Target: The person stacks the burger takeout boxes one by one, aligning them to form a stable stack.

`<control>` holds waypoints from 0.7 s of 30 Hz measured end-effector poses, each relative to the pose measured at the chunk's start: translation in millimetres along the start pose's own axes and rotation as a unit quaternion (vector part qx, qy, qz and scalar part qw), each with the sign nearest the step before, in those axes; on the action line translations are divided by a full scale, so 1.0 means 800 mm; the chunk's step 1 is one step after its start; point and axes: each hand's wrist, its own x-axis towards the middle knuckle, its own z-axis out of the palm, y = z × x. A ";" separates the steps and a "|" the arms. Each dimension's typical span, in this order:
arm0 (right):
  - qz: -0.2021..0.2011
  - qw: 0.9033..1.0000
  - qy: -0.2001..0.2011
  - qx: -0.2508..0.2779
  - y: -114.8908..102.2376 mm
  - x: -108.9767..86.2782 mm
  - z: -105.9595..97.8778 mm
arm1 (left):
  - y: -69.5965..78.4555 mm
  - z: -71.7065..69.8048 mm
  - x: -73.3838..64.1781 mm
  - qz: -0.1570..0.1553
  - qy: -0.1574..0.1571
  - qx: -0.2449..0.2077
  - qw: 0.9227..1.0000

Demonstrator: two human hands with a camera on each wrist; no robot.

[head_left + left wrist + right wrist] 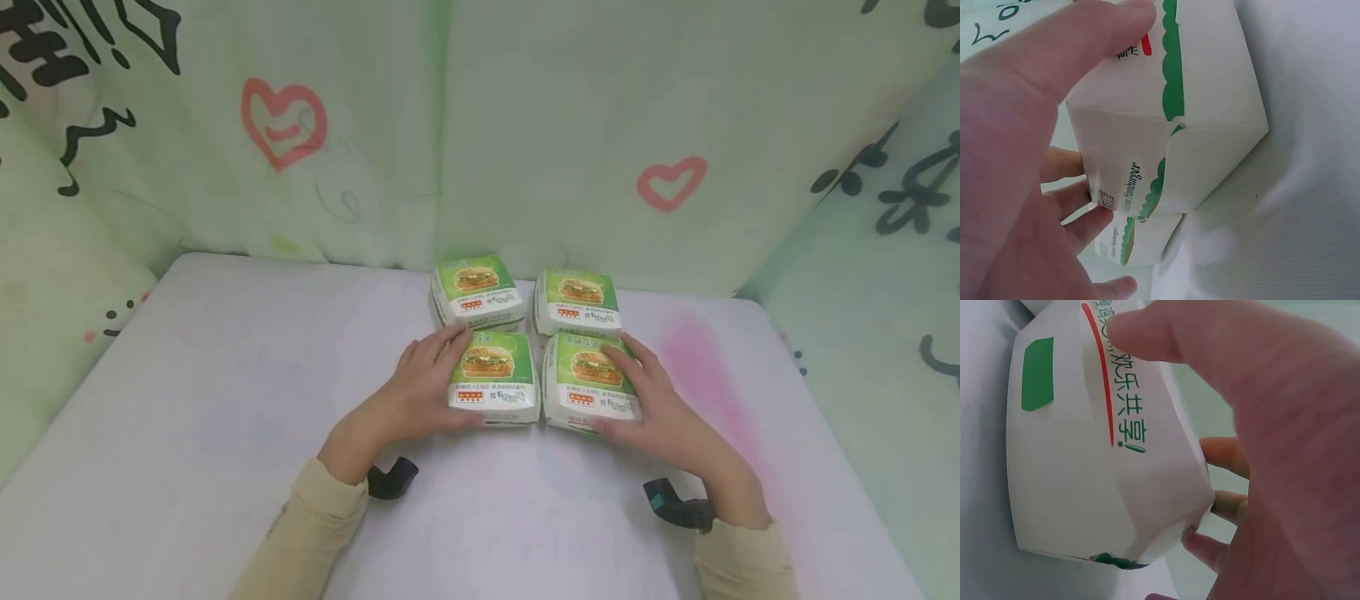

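Two white-and-green hamburger boxes stand side by side at the front of a small group. My left hand (408, 396) grips the front left hamburger box (498, 379), thumb on its front face and fingers along the far left edge. In the left wrist view that box (1216, 81) rests on the table, its side flap printed "Hamburger". The front right hamburger box (585, 379) is held by my right hand (671, 417), with the thumb at its front and fingers over the right and far edges. The right wrist view shows the thumb against this box's (1072, 475) green lettering.
Behind the held boxes sit a back left hamburger box (480, 287), turned slightly, and a back right one (577, 300), both near the far edge of the white table (225, 400). A green cloth wall (540, 167) with red hearts rises just beyond.
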 end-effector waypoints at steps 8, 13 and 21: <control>-0.009 1.000 -0.002 0.008 0.002 -0.002 -0.003 | 0.002 -0.002 0.002 0.009 0.012 0.018 1.000; -0.011 1.000 0.010 -0.007 0.003 -0.001 -0.007 | 0.003 -0.004 0.004 0.023 0.023 0.022 0.999; -0.013 1.000 0.010 -0.003 0.005 -0.001 -0.006 | 0.005 -0.009 -0.001 0.006 -0.023 -0.019 1.000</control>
